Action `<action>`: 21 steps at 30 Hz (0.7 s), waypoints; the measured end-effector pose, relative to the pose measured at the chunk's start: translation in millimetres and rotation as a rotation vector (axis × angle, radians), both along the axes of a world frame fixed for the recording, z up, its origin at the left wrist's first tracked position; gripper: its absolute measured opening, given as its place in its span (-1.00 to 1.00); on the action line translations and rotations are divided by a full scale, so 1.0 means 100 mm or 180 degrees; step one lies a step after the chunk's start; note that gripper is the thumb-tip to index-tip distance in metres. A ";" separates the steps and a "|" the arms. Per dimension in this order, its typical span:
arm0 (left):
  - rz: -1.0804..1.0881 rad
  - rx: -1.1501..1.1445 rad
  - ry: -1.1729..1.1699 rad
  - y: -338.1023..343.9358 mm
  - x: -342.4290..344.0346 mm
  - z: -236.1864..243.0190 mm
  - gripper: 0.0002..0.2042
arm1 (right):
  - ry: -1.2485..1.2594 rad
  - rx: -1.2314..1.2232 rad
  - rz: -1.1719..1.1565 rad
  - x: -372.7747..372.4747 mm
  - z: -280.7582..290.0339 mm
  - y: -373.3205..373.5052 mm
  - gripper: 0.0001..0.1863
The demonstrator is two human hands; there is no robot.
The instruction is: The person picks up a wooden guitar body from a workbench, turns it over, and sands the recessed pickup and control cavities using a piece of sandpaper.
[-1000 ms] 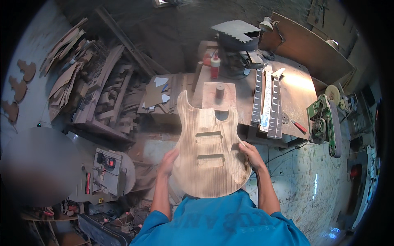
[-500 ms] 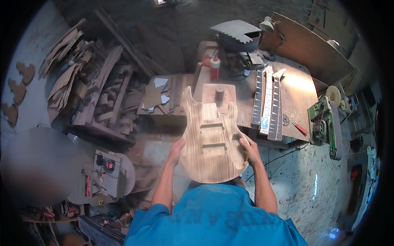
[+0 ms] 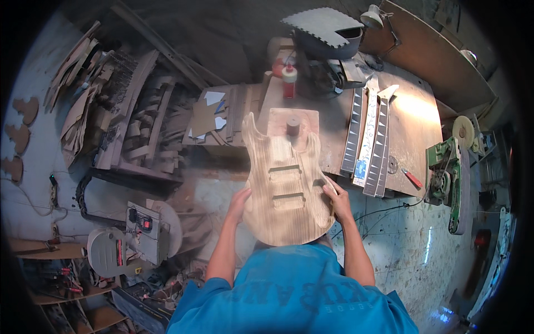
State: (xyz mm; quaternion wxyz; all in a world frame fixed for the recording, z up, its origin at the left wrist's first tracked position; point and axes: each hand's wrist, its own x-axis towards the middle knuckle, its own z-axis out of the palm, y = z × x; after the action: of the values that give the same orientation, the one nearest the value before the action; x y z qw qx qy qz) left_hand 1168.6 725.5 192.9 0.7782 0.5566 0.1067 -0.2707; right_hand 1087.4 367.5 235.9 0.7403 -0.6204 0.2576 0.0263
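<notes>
A bare wooden electric guitar body (image 3: pixel 261 217) with striped grain is held in front of me, its two horns pointing away. Two rectangular recesses are cut in its middle, and a hollow sits by its right edge. My left hand (image 3: pixel 239 205) grips the left edge, with its fingers partly hidden. Around the right edge wraps my right hand (image 3: pixel 338 201), the thumb on top by the hollow. Just beyond the horns, an upright dark cylinder (image 3: pixel 292 126) stands on a pale square board (image 3: pixel 308 117); I cannot tell whether the body touches the board.
Guitar necks (image 3: pixel 374 139) lie on the workbench (image 3: pixel 414 133) at right, near a red-handled tool (image 3: pixel 412 178). A red bottle (image 3: pixel 289 83) stands behind the board. A green belt sander (image 3: pixel 443 181) is far right. Wood pieces fill a rack (image 3: pixel 119 133) at left; a grey machine (image 3: pixel 146 231) stands nearer.
The view has shifted slightly, with the workbench things lower and further right. The blurred round shape at the left is gone. Both hands keep their hold on the guitar body.
</notes>
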 end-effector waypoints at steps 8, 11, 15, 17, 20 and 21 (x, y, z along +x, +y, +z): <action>-0.0008 0.0171 -0.0039 -0.05 0.08 0.01 -0.57 | 0.0055 0.0234 -0.0062 0.16 -0.05 -0.05 -0.46; 0.0050 0.0188 -0.0022 -0.05 0.06 -0.02 -0.57 | 0.0146 0.0174 0.0005 0.19 -0.04 -0.08 -0.45; 0.0141 0.0103 0.0070 -0.15 0.06 0.12 -0.61 | 0.0135 0.0172 0.0008 0.21 -0.02 -0.10 -0.44; 0.0112 0.0155 -0.0003 -0.10 0.07 0.06 -0.60 | 0.0146 0.0182 0.0054 0.23 0.01 -0.09 -0.43; 0.0082 0.0080 -0.0012 -0.11 0.08 0.08 -0.61 | 0.0142 0.0141 0.0055 0.24 -0.02 -0.11 -0.43; 0.0073 0.0030 0.0002 -0.13 0.09 0.11 -0.62 | 0.0147 0.0164 0.0049 0.24 -0.03 -0.11 -0.43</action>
State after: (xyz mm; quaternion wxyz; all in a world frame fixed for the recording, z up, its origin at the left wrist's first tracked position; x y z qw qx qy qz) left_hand 1177.1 712.6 203.8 0.7786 0.5588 0.1146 -0.2614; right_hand 1111.6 356.0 233.0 0.7497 -0.6023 0.2691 0.0530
